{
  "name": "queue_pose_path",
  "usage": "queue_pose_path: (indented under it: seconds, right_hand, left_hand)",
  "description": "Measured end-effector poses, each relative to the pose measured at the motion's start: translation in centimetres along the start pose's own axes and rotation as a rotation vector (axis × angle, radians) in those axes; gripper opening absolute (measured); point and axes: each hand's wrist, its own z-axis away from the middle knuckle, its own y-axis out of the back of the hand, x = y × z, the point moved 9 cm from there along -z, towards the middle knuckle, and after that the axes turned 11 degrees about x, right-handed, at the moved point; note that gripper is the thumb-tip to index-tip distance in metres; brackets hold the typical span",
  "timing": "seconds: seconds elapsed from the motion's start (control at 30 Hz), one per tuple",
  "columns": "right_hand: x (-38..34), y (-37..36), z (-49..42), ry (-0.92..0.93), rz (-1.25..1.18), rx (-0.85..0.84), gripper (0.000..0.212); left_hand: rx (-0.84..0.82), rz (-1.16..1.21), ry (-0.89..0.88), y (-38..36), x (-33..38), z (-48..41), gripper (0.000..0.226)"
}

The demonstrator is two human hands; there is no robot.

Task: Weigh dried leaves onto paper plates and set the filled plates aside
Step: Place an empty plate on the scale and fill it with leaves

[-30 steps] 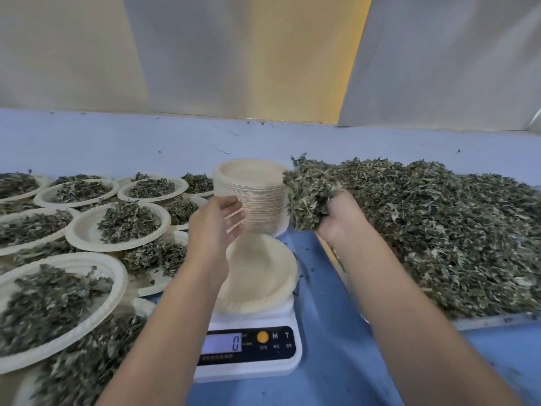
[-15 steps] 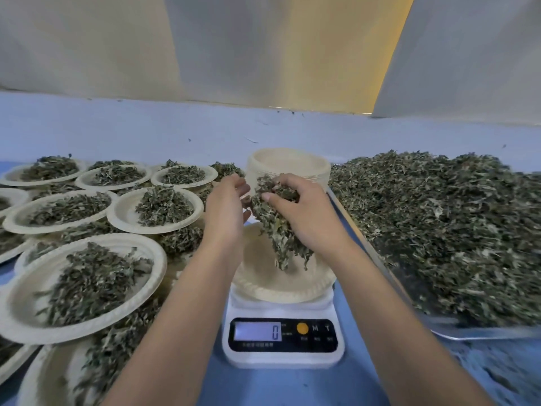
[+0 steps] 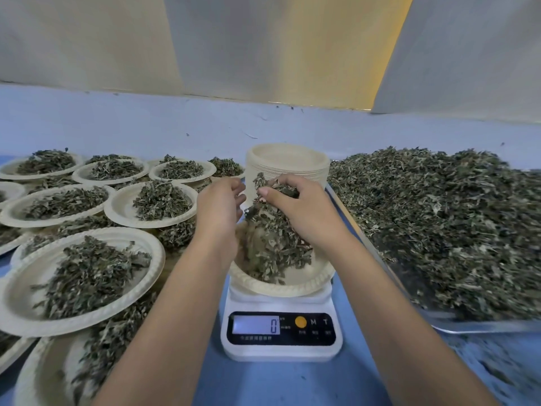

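**Supervisor:** Item one, the hands?

**Operator:** I logged the right hand [image 3: 304,212] clamped over a handful of dried leaves [image 3: 272,244]. Its fingers curled round the top, and the lower strands hung into the paper plate [image 3: 292,284] on the kitchen scale [image 3: 281,351]. The left hand [image 3: 219,212] sat just beside the clump, fingers curled. I could not tell whether it pinched any leaf.

**Supervisor:** Item two, reading and stock?

**Operator:** The display [image 3: 256,325] showed 0. The spare plate stack [image 3: 288,162] stood behind the hands. The loose leaf heap [image 3: 439,224] lay on a metal tray [image 3: 483,326] to the right. The filled plates [image 3: 79,276] crowded the left of the blue bench [image 3: 263,385].

**Supervisor:** Risks?

**Operator:** As I judged it:
- A whole handful let go at once could overshoot the weight.
- Crumbs could fall past the rim and go unweighed.
- A wrist leaning on the plate would falsify the reading.
- The filled plates overlapped, so adding another could tip one.
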Motion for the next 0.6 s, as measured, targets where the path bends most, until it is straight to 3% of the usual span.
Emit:
queue_pose_path:
  seconds: [0.13, 0.6]
  right_hand:
    - [-0.1, 0.4, -0.1, 0.009, 0.018, -0.014, 0.008]
    - [-2.7, 2.8, -0.2, 0.101, -0.062, 0.173, 0.019]
  left_hand:
    - [0.019, -0.001, 0.019, 0.2, -0.2, 0.0, 0.018]
    - [0.036, 0.013, 0.006, 0.6, -0.1, -0.1, 0.02]
